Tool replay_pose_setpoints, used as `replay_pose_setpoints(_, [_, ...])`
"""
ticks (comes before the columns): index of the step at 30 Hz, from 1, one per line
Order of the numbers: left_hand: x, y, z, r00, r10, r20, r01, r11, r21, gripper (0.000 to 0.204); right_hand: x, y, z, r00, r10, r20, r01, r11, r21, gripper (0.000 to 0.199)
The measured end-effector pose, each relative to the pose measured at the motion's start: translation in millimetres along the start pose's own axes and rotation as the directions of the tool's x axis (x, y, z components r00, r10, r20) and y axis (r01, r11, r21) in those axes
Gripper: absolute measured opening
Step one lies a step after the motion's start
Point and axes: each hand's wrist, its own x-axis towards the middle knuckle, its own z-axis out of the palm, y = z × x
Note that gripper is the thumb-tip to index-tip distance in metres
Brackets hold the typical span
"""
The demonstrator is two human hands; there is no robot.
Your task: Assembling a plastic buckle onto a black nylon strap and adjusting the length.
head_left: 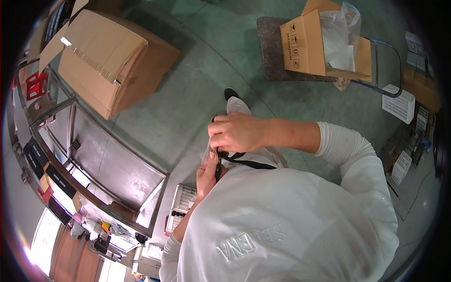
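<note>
In front of my waist my two hands are close together, over the floor. My right hand point(238, 131) has its fingers curled in a pinch around dark material that is mostly hidden. A black strap point(253, 164) runs from beneath that hand across the front of my white top. Just below and to the left, my left hand point(205, 177) is closed with its thumb pointing up. It grips a slim black object point(218, 170), whose exact kind I cannot make out. Whether that object joins the strap is hidden by my fingers.
A large cardboard box point(101, 49) stands at the far left, beside a metal-framed table point(110, 152). At the far right, an open carton point(303, 47) with clear plastic sits on a flat trolley point(271, 51). A white plastic basket point(184, 198) is near my left forearm.
</note>
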Motion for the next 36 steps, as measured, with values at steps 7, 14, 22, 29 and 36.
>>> replay_pose_setpoints(7, [1.2,-3.9,-0.9,0.999,0.047,0.001,-0.047,0.996,-0.079,0.035,-6.5,-5.4,6.4,0.997,-0.019,-0.074,0.006,0.984,-0.176,0.01])
replay_pose_setpoints(14, [2.0,-1.6,6.0,0.992,0.116,-0.04,-0.118,0.991,-0.059,0.027,-10.6,-11.3,1.5,0.978,-0.098,-0.183,0.036,0.948,-0.316,0.012])
replay_pose_setpoints(22, [-5.1,-1.9,0.4,0.987,0.155,0.041,-0.148,0.98,-0.131,0.022,-15.0,-14.2,3.3,0.951,-0.125,-0.283,0.002,0.917,-0.398,0.012])
replay_pose_setpoints(29, [-5.4,-13.1,-7.7,0.97,0.24,0.034,-0.226,0.947,-0.228,0.02,-18.5,-20.1,8.6,0.975,0.003,-0.223,-0.043,0.983,-0.176,0.008])
replay_pose_setpoints(36, [-6.8,-14.9,-7.3,0.96,0.277,-0.035,-0.279,0.941,-0.194,0.027,-14.2,-18.9,11.8,0.973,0.016,-0.23,-0.002,0.998,0.062,0.006])
